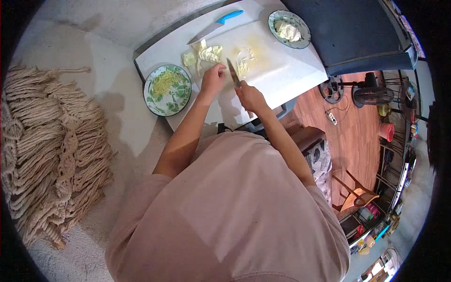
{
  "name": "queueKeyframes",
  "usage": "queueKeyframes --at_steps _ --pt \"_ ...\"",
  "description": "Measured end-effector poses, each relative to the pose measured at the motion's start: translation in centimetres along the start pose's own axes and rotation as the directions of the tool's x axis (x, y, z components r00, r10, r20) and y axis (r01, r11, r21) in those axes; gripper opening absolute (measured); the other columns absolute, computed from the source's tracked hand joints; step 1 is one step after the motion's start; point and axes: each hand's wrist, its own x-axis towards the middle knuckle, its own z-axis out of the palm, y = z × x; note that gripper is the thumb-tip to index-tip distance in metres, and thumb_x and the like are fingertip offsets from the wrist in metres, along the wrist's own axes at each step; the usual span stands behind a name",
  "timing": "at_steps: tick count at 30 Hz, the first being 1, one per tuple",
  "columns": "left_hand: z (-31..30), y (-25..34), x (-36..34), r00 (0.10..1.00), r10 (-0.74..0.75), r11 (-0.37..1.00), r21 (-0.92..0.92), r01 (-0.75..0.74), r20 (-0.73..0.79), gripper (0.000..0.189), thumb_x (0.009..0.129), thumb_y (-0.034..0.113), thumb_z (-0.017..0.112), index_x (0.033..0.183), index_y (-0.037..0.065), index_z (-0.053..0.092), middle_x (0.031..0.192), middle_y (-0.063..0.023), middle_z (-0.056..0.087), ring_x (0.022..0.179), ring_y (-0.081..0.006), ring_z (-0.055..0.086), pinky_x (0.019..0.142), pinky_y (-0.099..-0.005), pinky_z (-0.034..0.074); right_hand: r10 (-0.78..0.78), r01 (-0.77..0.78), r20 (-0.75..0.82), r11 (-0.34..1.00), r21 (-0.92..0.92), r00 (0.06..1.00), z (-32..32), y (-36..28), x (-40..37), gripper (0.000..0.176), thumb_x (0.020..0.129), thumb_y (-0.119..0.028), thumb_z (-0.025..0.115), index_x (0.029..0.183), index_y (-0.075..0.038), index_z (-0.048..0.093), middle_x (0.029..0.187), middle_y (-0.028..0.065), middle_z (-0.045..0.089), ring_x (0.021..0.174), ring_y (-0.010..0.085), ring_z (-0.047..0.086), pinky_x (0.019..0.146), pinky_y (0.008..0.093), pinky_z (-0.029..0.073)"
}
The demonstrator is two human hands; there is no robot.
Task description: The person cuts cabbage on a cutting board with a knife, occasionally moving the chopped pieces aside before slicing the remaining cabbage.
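My right hand grips a kitchen knife, its blade pointing away from me over the white cutting board. Just left of the blade is my left hand, fingers curled together; whether anything is between them I cannot make out. Beyond it lie cut cabbage pieces and a smaller cabbage piece. Shredded cabbage is scattered to the right of the knife. A green-patterned plate at the left bears a heap of fine shreds.
A second knife with a blue handle lies at the table's far side. A patterned bowl with cabbage chunks stands at the far right. Dark furniture borders the table's right end. A knotted rope hanging is at the left.
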Motion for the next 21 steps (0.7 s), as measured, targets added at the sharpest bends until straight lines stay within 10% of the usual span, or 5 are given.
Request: queueKeyframes --at_steps 7,21 --pt "0.6 -0.1 0.7 0.942 0.332 0.929 0.154 -0.336 0.053 0.02 0.084 0.004 0.07 0.103 0.006 0.071 0.093 -0.0119 0.065 0.087 -0.0299 0.068 0.08 -0.0412 0.054 0.046 -0.056 -0.19 0.997 -0.048 0.981 -1.4 0.3 -1.1 0.029 0.098 -0.025 0.049 0.106 0.002 0.052 0.076 0.0313 0.067 0.074 0.0493 0.068 0.07 0.0597 0.054" --pt "2.2 -0.6 0.4 0.974 0.221 0.953 0.227 -0.203 -0.056 0.009 0.082 0.012 0.075 0.085 0.006 0.069 0.08 -0.0095 0.067 0.082 -0.0269 0.066 0.076 -0.0387 0.053 0.06 -0.063 -0.06 0.997 -0.047 0.996 0.8 -1.0 -3.0 0.03 0.103 -0.025 0.045 0.106 0.005 0.047 0.076 0.0321 0.067 0.073 0.0487 0.069 0.067 0.057 0.056"
